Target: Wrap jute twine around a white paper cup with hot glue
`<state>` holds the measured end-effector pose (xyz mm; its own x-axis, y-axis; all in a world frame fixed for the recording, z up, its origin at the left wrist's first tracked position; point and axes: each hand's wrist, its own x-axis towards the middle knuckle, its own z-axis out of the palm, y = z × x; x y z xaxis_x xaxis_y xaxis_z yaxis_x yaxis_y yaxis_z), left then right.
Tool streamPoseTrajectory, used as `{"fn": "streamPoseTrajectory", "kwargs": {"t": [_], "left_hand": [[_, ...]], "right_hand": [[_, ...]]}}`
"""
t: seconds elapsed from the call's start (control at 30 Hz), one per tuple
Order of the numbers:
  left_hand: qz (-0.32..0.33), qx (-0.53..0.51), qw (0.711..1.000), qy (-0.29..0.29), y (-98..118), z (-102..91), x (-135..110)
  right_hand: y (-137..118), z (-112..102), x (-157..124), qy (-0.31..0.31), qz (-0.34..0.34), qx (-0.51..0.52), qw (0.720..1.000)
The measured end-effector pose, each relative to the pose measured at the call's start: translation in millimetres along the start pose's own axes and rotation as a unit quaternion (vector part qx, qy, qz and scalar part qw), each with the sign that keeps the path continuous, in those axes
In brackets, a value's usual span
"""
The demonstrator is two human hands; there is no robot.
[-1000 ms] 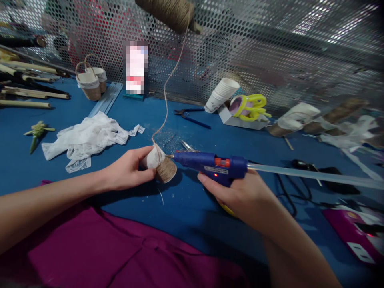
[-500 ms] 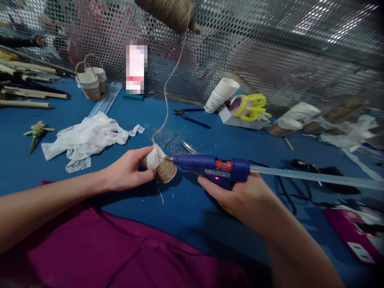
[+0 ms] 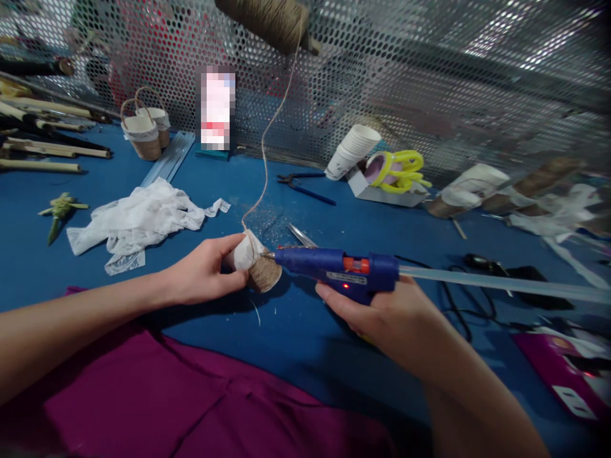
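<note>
In the head view, the left hand [image 3: 210, 270] grasps a small white paper cup [image 3: 243, 254], partly bound in brown twine, between thumb and forefinger; its other fingers are hidden behind the cup, so their state cannot be told; the cup lies tilted just above or against the blue tabletop [image 3: 286, 337], near the middle of the view. The right hand [image 3: 377, 312] is wrapped around the grip of a dark-blue plastic glue gun [image 3: 310, 262]; whether a finger squeezes the trigger cannot be told; a long translucent glue stick [image 3: 458, 278] runs out of the gun's rear.

Over the last second, the gun has dropped slightly while the cup has stayed put; its metal nozzle [image 3: 269, 256] now sits by the border between wound twine and bare white paper, though actual contact is unclear; this suggests that glue is being placed at the edge of the winding, which covers only part of the cup. A loose tan twine strand [image 3: 263, 152] links the cup to a brown spool [image 3: 267, 22] above; silver metal blades [image 3: 300, 234] lie just beyond the gun.
</note>
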<state>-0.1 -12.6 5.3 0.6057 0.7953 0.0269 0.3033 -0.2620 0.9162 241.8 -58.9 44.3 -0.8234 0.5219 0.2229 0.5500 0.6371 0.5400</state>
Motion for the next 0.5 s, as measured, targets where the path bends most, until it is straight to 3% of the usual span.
{"fn": "streamPoseTrajectory", "kwargs": {"t": [0.2, 0.5], "left_hand": [[0.006, 0.019, 1.000, 0.004, -1.6, -0.3, 0.1], [0.013, -0.004, 1.000, 0.010, 1.4, 0.4, 0.4]], "right_hand": [[-4.4, 0.1, -0.4, -0.021, 0.029, 0.006, 0.999], [-1.5, -2.7, -0.1, -0.011, 0.004, -0.004, 1.000]]}}
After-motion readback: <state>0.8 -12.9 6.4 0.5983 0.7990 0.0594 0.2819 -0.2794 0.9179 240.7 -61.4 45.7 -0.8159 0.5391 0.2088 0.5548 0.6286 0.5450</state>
